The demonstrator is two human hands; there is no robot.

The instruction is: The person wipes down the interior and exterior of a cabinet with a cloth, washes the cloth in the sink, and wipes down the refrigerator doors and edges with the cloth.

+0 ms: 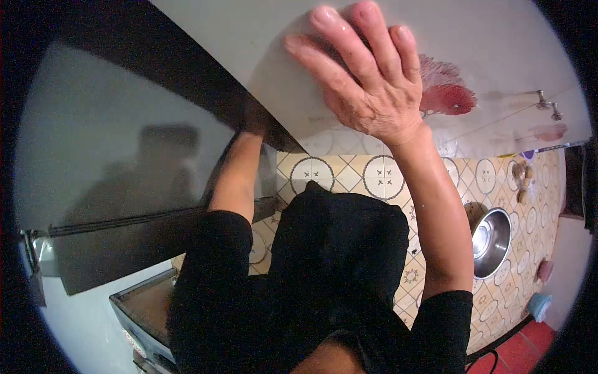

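Observation:
My right hand (380, 81) lies palm-down with its fingers spread against a light, glossy panel (249, 43). Its fingertips look wet, and nothing shows between the fingers. Just right of the hand, a red flower print (447, 93) decorates the panel. My left hand (253, 119) reaches into deep shadow by the dark edge (205, 75) where the glossy panel meets a grey panel (99, 137). Its fingers are hidden there, so I cannot make out what they touch or hold.
A metal bowl (492, 243) rests on the patterned tile floor (411, 274) at right. Small metal handles (548, 106) stick out from the panel. Several small brownish items (522, 181) and a light blue item (539, 306) lie further right. A dark-rimmed box (140, 305) stands at lower left.

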